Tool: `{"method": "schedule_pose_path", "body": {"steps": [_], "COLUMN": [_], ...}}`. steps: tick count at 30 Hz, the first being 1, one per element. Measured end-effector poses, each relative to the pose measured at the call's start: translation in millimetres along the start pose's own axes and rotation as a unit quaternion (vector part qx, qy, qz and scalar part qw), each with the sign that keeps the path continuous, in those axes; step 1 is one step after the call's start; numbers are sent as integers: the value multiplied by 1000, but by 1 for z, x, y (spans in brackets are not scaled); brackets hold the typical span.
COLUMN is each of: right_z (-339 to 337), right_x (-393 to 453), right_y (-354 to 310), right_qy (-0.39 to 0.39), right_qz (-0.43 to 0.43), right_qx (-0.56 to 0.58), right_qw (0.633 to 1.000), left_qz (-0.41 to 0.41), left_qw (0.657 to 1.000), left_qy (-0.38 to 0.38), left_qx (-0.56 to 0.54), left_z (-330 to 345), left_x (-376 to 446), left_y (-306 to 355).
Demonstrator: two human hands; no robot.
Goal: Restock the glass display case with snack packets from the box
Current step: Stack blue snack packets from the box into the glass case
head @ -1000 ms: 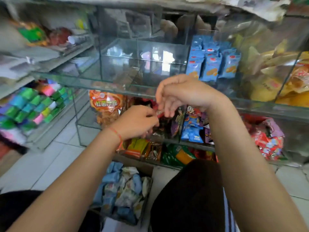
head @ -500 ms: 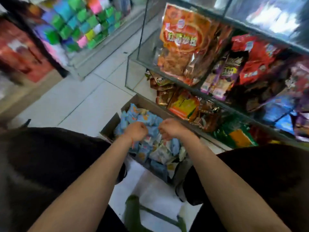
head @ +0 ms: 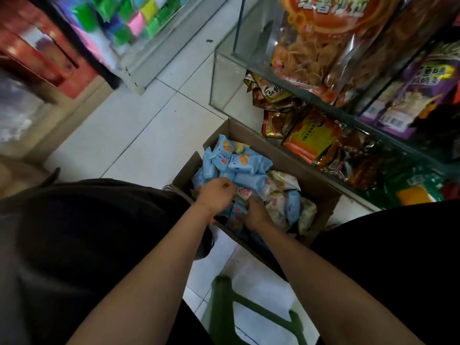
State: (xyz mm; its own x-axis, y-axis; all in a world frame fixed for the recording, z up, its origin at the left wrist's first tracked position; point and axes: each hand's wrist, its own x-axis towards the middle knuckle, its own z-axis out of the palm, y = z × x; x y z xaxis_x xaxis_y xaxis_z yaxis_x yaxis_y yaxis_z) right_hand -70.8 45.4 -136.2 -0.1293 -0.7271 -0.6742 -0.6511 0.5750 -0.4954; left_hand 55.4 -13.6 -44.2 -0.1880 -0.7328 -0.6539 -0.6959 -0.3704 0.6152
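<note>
Both hands are down in the cardboard box [head: 321, 192] on the floor beside the glass display case [head: 249, 61], the left hand [head: 217, 195] clenched among blue snack packets [head: 249, 168], the right hand [head: 256, 215] grasping one.

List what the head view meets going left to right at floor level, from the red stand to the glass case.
Red stand → white floor tiles → cardboard box with the left hand and right hand among blue snack packets → glass display case.
</note>
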Motion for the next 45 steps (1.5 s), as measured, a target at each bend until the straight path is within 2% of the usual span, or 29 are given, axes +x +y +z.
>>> {"method": "schedule_pose_path", "body": {"steps": [7,11,15,17,18,20,21,23,24,26,27,30,32,36,40,42,45], "right_z": [-4,-21,-61,-77,-83,-92,-96,-101,-102,-103,-102,-91,-83,-83,-89,-94,-110], "right_x": [-5,-7,-8,-8,-7,-7,-6,-2,-2,-5,-7,-7,-4,-3,-11,-17,-27], "right_y": [4,-9,-29,-36,-37,-38,-34,-16,-5,17,27,51,62,65,48,32,2], "right_qy": [-12,2,-29,-76,-84,-48,2,115,146,119,82,-1,-17,5,72,69,30], "right_qz": [-8,4,31,45,51,48,46,49,64,119,141,147,124,104,89,64,-10], "right_qx": [26,202,342,413,417,375,339,200,100,-69,-106,-95,-105,-146,-186,-112,119], "right_qw": [1000,979,939,907,903,924,940,972,982,983,981,985,987,984,976,989,992], "left_qz": [-2,-12,-26,-32,-31,-25,-24,-27,-32,-36,-37,-41,-42,-46,-51,-55,-58], "left_qw": [1000,999,994,983,975,964,963,962,959,952,950,947,945,942,943,942,938], "left_qy": [7,29,19,-22,-47,-69,-64,-38,-30,-32,-35,-33,-32,-28,-31,-29,-8], "left_qx": [-7,2,-108,-179,-214,-257,-262,-271,-281,-303,-309,-316,-324,-330,-327,-330,-343], "left_z": [5,7,9,9,9,10,11,12,12,12,12,13,13,16,18,17,11], "left_x": [-4,-5,0,1,2,2,4,6,7,8,9,9,8,7,3,1,-2], "left_y": [6,7,3,5,7,10,9,8,8,8,9,12,14,18,22,23,26]}}
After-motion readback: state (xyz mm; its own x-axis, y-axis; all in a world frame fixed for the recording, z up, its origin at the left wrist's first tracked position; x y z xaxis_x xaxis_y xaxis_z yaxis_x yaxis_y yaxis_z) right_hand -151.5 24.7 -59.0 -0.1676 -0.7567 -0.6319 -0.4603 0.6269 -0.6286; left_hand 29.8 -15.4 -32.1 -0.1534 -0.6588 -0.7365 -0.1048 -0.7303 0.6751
